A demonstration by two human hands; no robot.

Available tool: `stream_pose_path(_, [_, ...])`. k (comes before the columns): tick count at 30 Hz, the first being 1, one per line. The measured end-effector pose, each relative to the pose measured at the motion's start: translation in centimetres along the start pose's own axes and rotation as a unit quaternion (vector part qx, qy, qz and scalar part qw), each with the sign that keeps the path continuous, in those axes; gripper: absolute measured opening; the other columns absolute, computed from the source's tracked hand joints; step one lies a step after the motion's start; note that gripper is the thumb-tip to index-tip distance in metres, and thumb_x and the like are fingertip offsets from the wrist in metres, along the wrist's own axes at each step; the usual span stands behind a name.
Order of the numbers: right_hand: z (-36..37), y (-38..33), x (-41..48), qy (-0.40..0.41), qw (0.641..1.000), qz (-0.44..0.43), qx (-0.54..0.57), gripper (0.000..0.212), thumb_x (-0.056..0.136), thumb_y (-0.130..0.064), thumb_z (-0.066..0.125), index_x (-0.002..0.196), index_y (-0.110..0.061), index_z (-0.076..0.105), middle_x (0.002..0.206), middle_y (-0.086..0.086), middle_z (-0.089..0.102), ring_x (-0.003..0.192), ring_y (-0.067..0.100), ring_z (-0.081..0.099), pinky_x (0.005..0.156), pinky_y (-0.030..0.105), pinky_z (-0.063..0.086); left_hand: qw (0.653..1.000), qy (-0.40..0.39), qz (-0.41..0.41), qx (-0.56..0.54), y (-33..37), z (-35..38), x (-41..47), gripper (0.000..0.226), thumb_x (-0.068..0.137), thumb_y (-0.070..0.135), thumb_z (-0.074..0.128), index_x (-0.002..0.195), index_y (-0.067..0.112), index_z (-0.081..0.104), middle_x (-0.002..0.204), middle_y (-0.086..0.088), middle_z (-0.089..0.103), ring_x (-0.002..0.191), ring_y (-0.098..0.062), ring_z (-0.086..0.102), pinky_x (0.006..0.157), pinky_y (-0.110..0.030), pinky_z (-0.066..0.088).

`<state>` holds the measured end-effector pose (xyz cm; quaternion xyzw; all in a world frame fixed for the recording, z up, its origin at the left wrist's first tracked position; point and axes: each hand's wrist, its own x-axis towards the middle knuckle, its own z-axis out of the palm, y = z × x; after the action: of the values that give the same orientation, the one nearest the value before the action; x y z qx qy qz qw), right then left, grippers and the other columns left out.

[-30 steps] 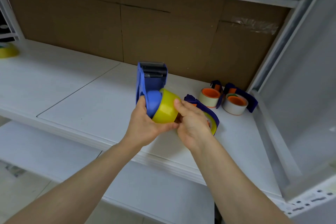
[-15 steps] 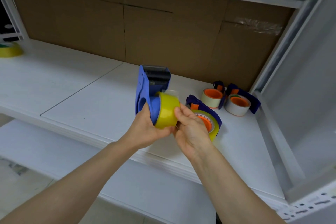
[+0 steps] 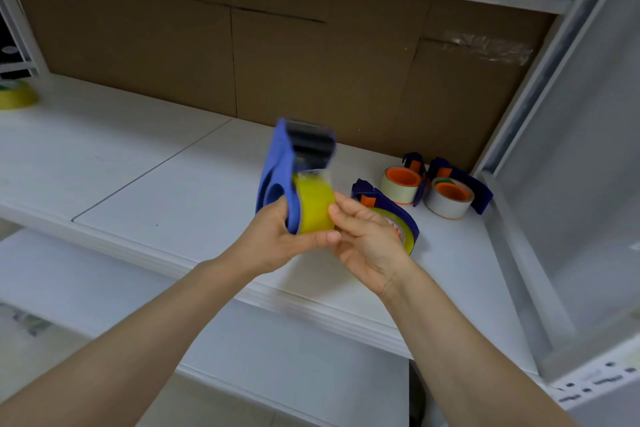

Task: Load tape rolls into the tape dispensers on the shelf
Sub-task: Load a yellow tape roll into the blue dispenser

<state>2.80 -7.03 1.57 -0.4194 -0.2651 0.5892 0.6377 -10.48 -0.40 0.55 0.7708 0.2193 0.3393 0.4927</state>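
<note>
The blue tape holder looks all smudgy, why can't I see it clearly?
In the head view, the blue dispenser and yellow roll are smeared by motion blur; the dispensers on the shelf look sharper; the wide lens bends the shelf frame.

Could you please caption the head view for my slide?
Both hands seat a yellow tape roll in a blue dispenser.

- Two bare forearms reach in from the bottom edge, uncovered as far as they show; no sleeve or cuff is in view
- The left hand (image 3: 277, 239) wears no glove, ring, watch or band on its visible side
- The right hand (image 3: 369, 241) is likewise ungloved, its wrist plain
- Fingernails look short and unpainted, though blur softens the fingertips
</note>
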Motion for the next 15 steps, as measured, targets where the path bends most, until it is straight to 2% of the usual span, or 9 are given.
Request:
stream_pose_path(2, [0.4, 0.1, -0.1, -0.006, 1.000, -0.019, -0.013, 0.033, 0.093, -0.007, 0.049, 0.124, -0.007, 0.058, 0.120, 0.013, 0.066, 0.109, 0.026, 0.064, 0.094, 0.038, 0.052, 0.999, -0.025, 0.007, 0.028, 0.5, 0.2, -0.1, 0.032, 0.074, 0.029, 0.068, 0.103, 0.034, 0.055, 0.089, 0.028, 0.066, 0.089, 0.008, 0.062, 0.074, -0.007, 0.047])
stream_pose_path(6, [1.1, 0.6, -0.2, 0.020, 0.999, -0.037, 0.003, 0.026, 0.093, -0.003, 0.049, 0.114, -0.010, 0.063, 0.104, 0.009, 0.071, 0.094, 0.019, 0.069, 0.082, 0.027, 0.057, 0.999, -0.006, 0.028, 0.020, 0.3, 0.8, -0.1, 0.038, 0.082, 0.040, 0.063, 0.115, 0.024, 0.052, 0.095, 0.012, 0.064, 0.095, -0.005, 0.063, 0.078, -0.017, 0.050])
stream_pose_path(9, [1.3, 0.5, -0.4, 0.025, 0.999, -0.026, -0.021, 0.025, 0.092, -0.005, 0.051, 0.112, -0.011, 0.064, 0.106, 0.010, 0.070, 0.098, 0.020, 0.066, 0.086, 0.031, 0.055, 1.000, -0.004, -0.011, -0.024, -0.3, 0.6, -0.3, 0.040, 0.087, 0.032, 0.063, 0.122, 0.019, 0.050, 0.103, 0.008, 0.064, 0.099, -0.007, 0.063, 0.083, -0.020, 0.052])
stream_pose_path(10, [1.3, 0.3, -0.4, 0.039, 0.998, -0.026, -0.040, 0.024, 0.091, -0.007, 0.052, 0.111, -0.010, 0.065, 0.107, 0.011, 0.069, 0.099, 0.021, 0.065, 0.085, 0.032, 0.054, 0.999, 0.001, -0.026, -0.038, -0.4, 0.4, -0.4, 0.037, 0.089, 0.024, 0.061, 0.123, 0.019, 0.049, 0.106, 0.006, 0.063, 0.098, -0.004, 0.062, 0.081, -0.018, 0.052])
stream_pose_path(12, [1.2, -0.2, -0.1, 0.101, 0.980, -0.071, -0.156, 0.022, 0.089, -0.010, 0.055, 0.108, -0.011, 0.066, 0.104, 0.005, 0.068, 0.095, 0.014, 0.063, 0.078, 0.022, 0.051, 0.997, 0.015, -0.044, -0.056, -0.5, 0.2, -0.4, 0.032, 0.090, 0.012, 0.057, 0.119, 0.024, 0.050, 0.107, 0.005, 0.061, 0.094, 0.000, 0.061, 0.077, -0.011, 0.050])
stream_pose_path(13, [1.2, -0.6, 0.2, 0.136, 0.960, -0.103, -0.223, 0.023, 0.088, -0.012, 0.058, 0.110, -0.015, 0.065, 0.103, -0.001, 0.066, 0.093, 0.006, 0.060, 0.073, 0.015, 0.046, 0.997, 0.016, -0.051, -0.059, -0.5, 0.2, -0.4, 0.032, 0.090, 0.011, 0.057, 0.116, 0.027, 0.049, 0.106, 0.005, 0.060, 0.093, 0.000, 0.060, 0.076, -0.010, 0.050])
stream_pose_path(15, [1.0, -1.3, 0.9, 0.142, 0.943, -0.135, -0.269, 0.028, 0.085, -0.018, 0.064, 0.113, -0.018, 0.064, 0.105, -0.006, 0.064, 0.095, 0.001, 0.057, 0.071, 0.011, 0.042, 0.996, 0.008, -0.056, -0.067, -0.5, 0.3, -0.4, 0.032, 0.089, 0.011, 0.057, 0.112, 0.032, 0.049, 0.104, 0.005, 0.060, 0.092, -0.002, 0.059, 0.075, -0.011, 0.050])
